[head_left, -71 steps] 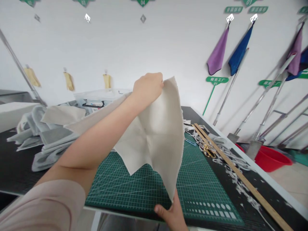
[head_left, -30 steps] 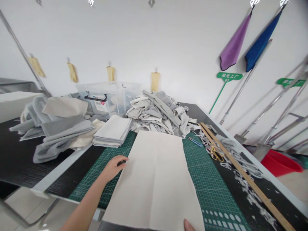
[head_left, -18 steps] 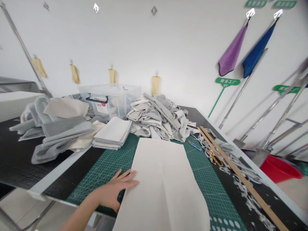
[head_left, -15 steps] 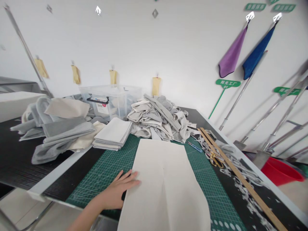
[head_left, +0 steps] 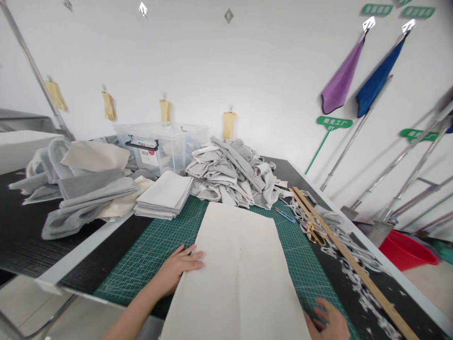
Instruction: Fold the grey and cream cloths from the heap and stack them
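A long off-white cloth (head_left: 222, 264) lies lengthwise over the green cutting mat (head_left: 145, 257), with a faint crease down its middle. My left hand (head_left: 179, 269) rests with outstretched fingers on the cloth's left edge. At the lower right, my right hand (head_left: 329, 322) is beside the cloth's right edge, partly cut off by the frame. Its thumb and fingers are bent but apart, with nothing visible between them. Beyond the cloth's far left corner sits a neat stack of folded pale cloths (head_left: 164, 193).
Grey and white fabric scraps (head_left: 230, 172) are heaped at the back, near a clear plastic box (head_left: 155, 146). More loose fabric (head_left: 88, 189) lies left. On the right are a blue-handled tool (head_left: 285, 215), gold-handled scissors (head_left: 314, 233), wooden strips (head_left: 354, 264) and cut trimmings. A red bucket (head_left: 406, 250) stands beyond.
My right hand has come into view at the lower right, by the cloth's edge. My left hand stays on the left edge. The cloth's wavy right edge now looks straighter.
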Demonstrator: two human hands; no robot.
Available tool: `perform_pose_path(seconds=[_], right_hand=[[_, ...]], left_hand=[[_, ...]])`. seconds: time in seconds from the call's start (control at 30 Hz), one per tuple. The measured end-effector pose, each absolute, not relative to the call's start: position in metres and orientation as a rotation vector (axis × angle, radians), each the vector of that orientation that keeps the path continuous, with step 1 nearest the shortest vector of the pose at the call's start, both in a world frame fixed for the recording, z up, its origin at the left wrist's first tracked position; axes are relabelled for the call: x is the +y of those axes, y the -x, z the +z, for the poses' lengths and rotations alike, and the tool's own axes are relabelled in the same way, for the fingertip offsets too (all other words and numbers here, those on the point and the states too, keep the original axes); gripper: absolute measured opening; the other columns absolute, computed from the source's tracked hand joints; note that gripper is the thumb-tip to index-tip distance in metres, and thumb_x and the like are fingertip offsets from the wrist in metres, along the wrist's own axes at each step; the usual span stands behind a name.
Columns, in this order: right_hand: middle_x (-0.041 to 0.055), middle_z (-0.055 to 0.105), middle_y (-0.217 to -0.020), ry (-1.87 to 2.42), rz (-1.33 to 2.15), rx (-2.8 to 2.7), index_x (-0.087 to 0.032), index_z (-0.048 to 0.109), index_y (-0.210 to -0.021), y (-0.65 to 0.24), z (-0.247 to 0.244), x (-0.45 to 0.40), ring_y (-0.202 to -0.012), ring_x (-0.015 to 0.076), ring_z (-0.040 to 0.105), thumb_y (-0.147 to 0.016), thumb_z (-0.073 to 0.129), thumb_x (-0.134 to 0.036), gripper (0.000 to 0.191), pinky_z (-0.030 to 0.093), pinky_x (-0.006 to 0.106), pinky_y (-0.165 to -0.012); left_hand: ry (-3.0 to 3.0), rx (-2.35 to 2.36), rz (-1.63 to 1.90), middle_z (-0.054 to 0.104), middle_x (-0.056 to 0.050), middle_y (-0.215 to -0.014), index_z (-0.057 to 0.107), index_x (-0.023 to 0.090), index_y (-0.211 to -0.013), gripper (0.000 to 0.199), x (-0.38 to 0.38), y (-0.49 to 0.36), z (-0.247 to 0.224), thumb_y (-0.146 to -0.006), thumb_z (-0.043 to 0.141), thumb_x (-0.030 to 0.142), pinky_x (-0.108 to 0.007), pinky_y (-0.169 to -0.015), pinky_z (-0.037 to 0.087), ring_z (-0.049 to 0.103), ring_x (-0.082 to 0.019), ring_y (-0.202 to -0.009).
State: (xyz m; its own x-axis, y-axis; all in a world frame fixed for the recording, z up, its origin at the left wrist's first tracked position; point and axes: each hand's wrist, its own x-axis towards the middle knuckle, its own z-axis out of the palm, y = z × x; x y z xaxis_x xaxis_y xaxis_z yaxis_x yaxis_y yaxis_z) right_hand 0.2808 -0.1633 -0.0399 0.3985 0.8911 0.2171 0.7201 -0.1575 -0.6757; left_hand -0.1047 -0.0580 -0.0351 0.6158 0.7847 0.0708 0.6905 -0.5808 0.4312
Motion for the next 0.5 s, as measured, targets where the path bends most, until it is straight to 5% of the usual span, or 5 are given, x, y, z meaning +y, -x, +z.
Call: perform_pose_path(seconds=[0.17,0.3,0.5], right_hand=[[0.0081,0.021,-0.132,1.827,0.043,-1.872,-0.026,0.032,-0.122,-0.296,-0.050,-0.130,-0.113,0.0301,0.031,-0.069,0.044,-0.027,0.055,0.032,0.044,-0.086],[0.0027,0.027,-0.131,1.705,0.264,-2.246,-0.035,0.045,-0.112,-0.290,-0.033,-0.110,-0.117,0.0275,0.027,-0.070,0.045,-0.033,0.042,0.021,0.048,-0.091],[0.0041,0.041,-0.122,1.581,0.578,-2.304,-0.032,0.051,-0.106,-0.286,-0.015,-0.085,-0.115,0.0218,0.032,-0.073,0.041,-0.038,0.035,0.017,0.048,-0.093]], left_hand=[[-2.475,1.192,0.319,0.040,0.006,-0.121,0.042,0.040,-0.111,0.035,-0.056,0.106,-0.026,-0.076,0.041,0.041,-0.038,-0.096,0.018,0.030,-0.017,-0.116],[-2.526,1.181,0.277,0.036,0.004,-0.125,0.040,0.038,-0.114,0.041,-0.040,0.109,-0.020,-0.074,0.045,0.041,-0.038,-0.096,0.016,0.031,-0.016,-0.115],[-2.616,1.063,0.186,0.027,0.002,-0.129,0.035,0.037,-0.117,0.044,-0.005,0.102,-0.023,-0.074,0.042,0.043,-0.043,-0.096,0.009,0.022,-0.019,-0.119]])
